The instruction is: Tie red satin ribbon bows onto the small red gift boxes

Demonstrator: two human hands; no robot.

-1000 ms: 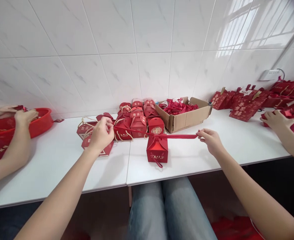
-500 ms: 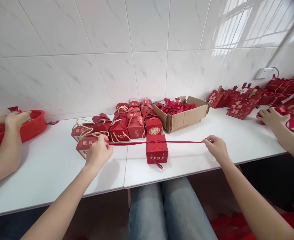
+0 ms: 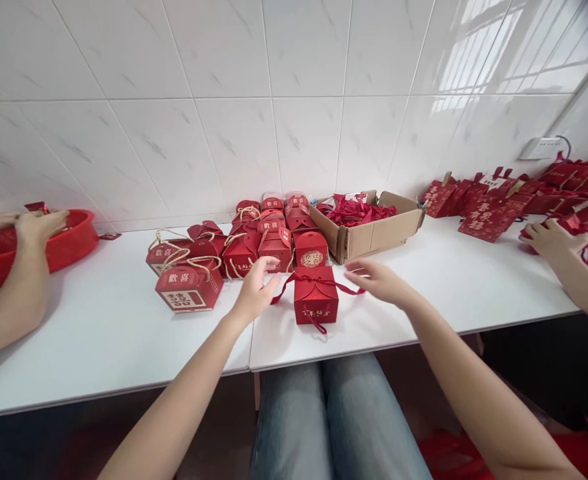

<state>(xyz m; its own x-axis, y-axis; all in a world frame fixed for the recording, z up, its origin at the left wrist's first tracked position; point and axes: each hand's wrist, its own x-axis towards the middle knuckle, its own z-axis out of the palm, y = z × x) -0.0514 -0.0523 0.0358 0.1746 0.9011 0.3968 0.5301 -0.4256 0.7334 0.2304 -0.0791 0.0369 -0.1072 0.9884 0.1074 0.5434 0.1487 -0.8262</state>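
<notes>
A small red gift box [image 3: 317, 308] with gold lettering stands in front of me on the white table. Across its top lies a dark red ribbon [image 3: 347, 288], knotted in the middle, its two loose ends drooping to either side. My left hand [image 3: 258, 290] hovers left of the box, fingers apart, close to the ribbon's left end. On the other side my right hand [image 3: 377, 280] is open too, just above the right end. Neither hand grips anything. A short red cord loop hangs from the front of the box.
Several finished-looking red boxes [image 3: 188, 293], some with rope handles, cluster behind and left. A cardboard box [image 3: 374, 237] of red ribbons stands at the back. Co-workers' hands work at a red basin [image 3: 74, 250] on the left and beside red bags [image 3: 489, 213] on the right.
Both hands have let go of the ribbon, which was pulled taut sideways, and have moved inward toward the box. The ribbon ends now hang slack.
</notes>
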